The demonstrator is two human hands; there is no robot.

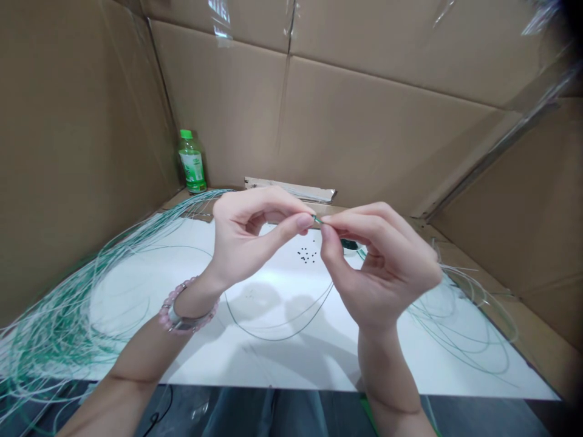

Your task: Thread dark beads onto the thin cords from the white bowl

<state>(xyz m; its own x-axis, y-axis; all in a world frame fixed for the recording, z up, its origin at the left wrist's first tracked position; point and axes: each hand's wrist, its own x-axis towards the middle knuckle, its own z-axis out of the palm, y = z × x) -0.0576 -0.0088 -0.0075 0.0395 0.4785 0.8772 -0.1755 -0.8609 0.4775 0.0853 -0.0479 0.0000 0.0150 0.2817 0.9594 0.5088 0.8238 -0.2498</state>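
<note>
Above the white board, my left hand [257,227] and my right hand [376,255] meet with thumb and forefinger pinched. Between the fingertips shows a short bit of thin green wire [317,220], gripped from both sides. Whether a small part sits on it is too small to tell. A thin wire loop [277,339] hangs or lies below, between the wrists. Beyond the fingertips, several tiny black pieces [306,255] lie scattered on the board. My right hand partly hides a small container of dark bits [350,244].
A large tangle of green and white wires [59,321] covers the left side. Looser wires [469,346] curl at the right. A green-capped bottle [193,167] stands in the back left corner. Cardboard walls [364,121] enclose the white board [319,370]; a cardboard strip [291,189] lies at the back.
</note>
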